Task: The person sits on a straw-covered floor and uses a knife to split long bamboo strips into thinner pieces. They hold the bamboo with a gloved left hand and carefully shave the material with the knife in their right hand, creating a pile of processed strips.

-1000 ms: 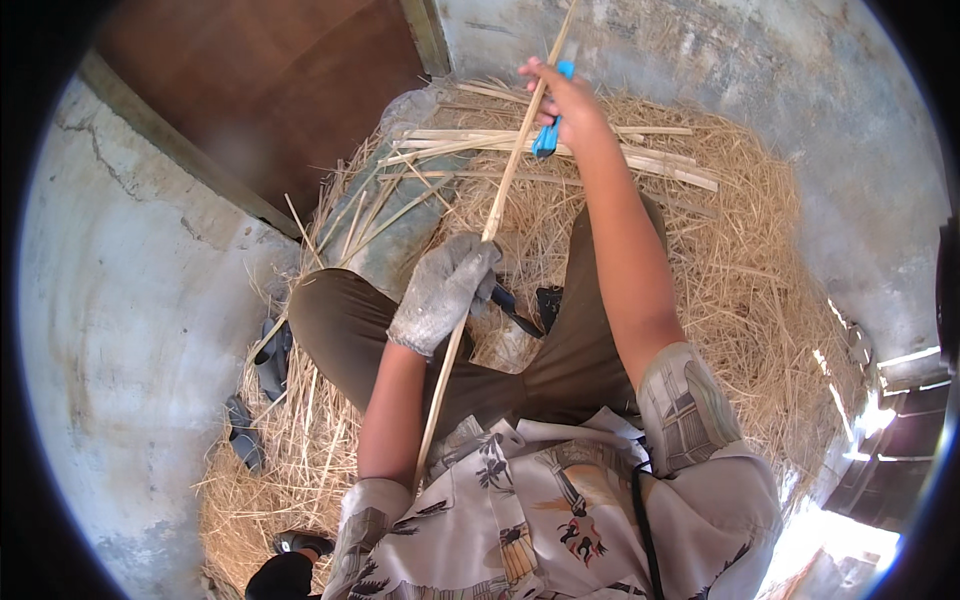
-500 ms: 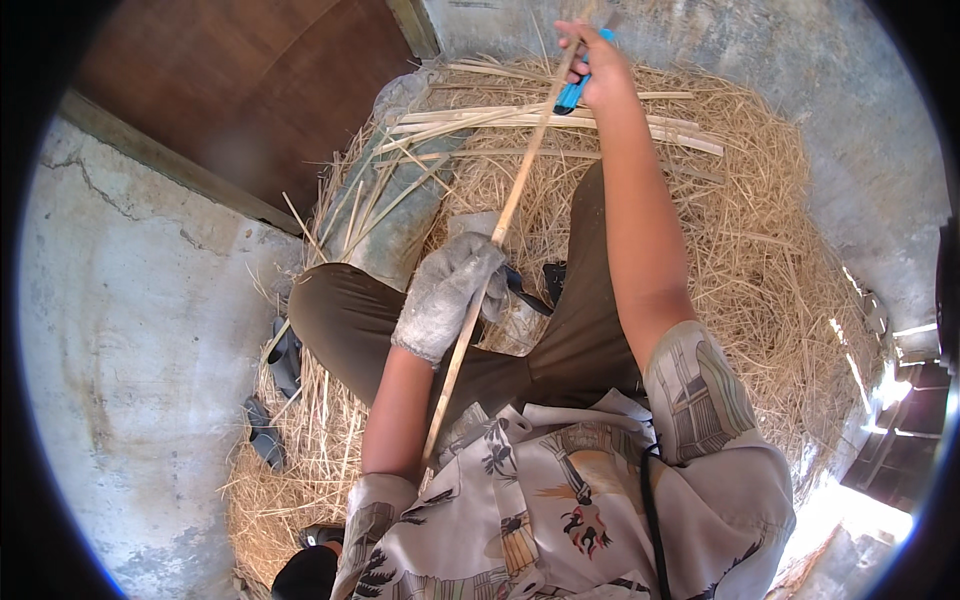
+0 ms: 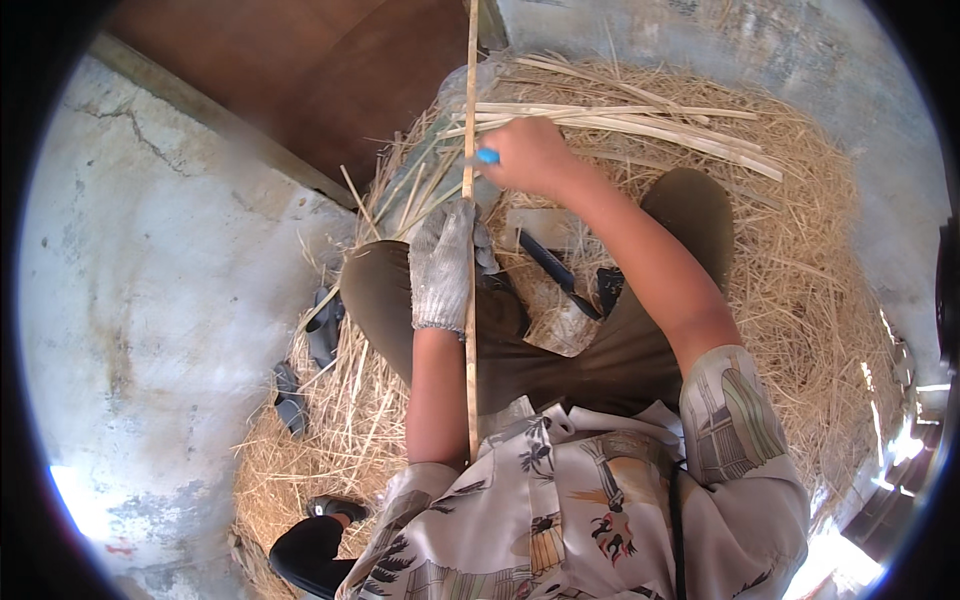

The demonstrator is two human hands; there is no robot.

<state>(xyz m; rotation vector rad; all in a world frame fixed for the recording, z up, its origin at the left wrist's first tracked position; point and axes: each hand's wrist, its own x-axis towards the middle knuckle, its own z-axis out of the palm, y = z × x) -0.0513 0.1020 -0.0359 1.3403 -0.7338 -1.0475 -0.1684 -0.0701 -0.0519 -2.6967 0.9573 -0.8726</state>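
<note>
1. Gripping a long bamboo strip [image 3: 469, 300], our gloved left hand [image 3: 445, 265] closes around its middle, while our bare right hand [image 3: 530, 155] holds a blue-handled knife [image 3: 484, 156] against the strip higher up.
2. We sit on a broad heap of straw [image 3: 800, 290] that spreads over a concrete floor [image 3: 150, 300].
3. That strip runs almost straight up from our lap, past both hands to the top edge of the view.
4. We see a bundle of split bamboo slats [image 3: 640, 125] lying across the straw just beyond our right hand.
5. We see a dark-handled tool [image 3: 560, 275] resting on our lap between our forearms.
</note>
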